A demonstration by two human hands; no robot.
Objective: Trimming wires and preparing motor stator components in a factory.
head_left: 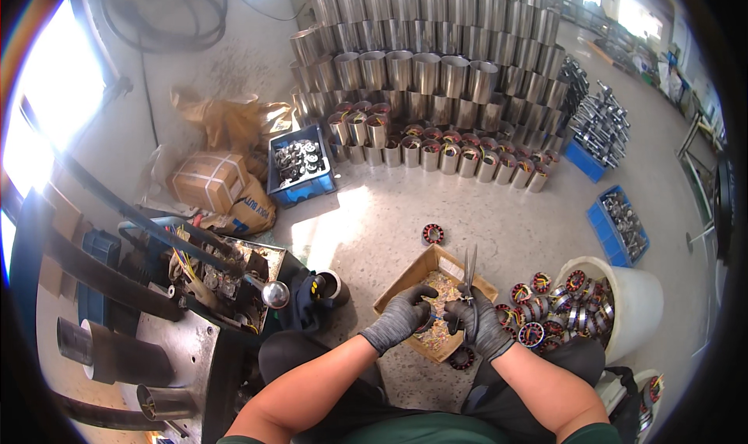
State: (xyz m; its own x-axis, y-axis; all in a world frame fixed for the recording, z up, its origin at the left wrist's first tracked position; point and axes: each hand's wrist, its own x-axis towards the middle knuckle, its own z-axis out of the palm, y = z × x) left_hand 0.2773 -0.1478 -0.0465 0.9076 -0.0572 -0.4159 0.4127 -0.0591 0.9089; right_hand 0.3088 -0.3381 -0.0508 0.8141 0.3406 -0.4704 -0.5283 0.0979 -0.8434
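Note:
Both of my hands wear grey knit gloves and hang over an open cardboard box [397, 287] that holds small yellowish and coloured scraps. My right hand [485, 325] grips a pair of scissors [471, 269], blades pointing up and away from me. Beside it, to the left, my left hand [400, 318] has curled fingers. A small dark-blue bit shows near its thumb, and what the fingers hold is too small to make out. One ring-shaped motor stator [432, 234] with red insulation lies on the floor beyond the box. Another dark stator [462, 358] sits at the box's near side.
Many stators spill from a tipped white bucket [640, 308] on the right. Blue crates of metal parts stand at left [302, 188] and right [615, 241]. Stacked steel cylinders [425, 72] line the back. A machine with a ball-ended lever [275, 294] is close on my left.

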